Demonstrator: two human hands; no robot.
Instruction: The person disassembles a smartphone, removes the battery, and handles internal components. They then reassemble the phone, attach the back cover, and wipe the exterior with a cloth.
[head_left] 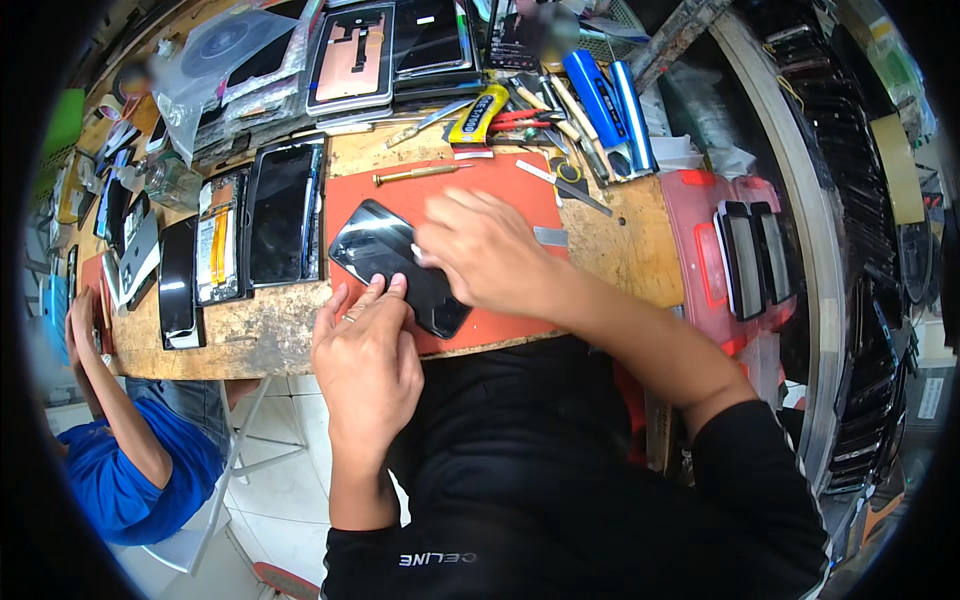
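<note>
A black smartphone (pixel 375 238) with a glossy, reflective face lies slanted on an orange-red mat (pixel 510 190) at the bench's front edge. My left hand (pixel 368 360), a ring on one finger, rests stretched-out fingertips on the phone's lower left side, pressing it to the mat. Over the phone's right side my right hand (pixel 490 245) is closed and slightly blurred. A small white wad (pixel 417 253) shows between its fingertips, against the phone; its material cannot be made out. Beyond the phone, a brass-coloured screwdriver (pixel 425 173) lies across the mat.
Left of the mat stand a dark tablet (pixel 287 215), an opened device (pixel 221 235) and a black phone (pixel 180 280). Behind are a yellow tube (pixel 480 115), scissors (pixel 568 172) and blue cylinders (pixel 595 100). A red-pink case (pixel 700 220) sits right. A person in blue (pixel 165 470) sits left.
</note>
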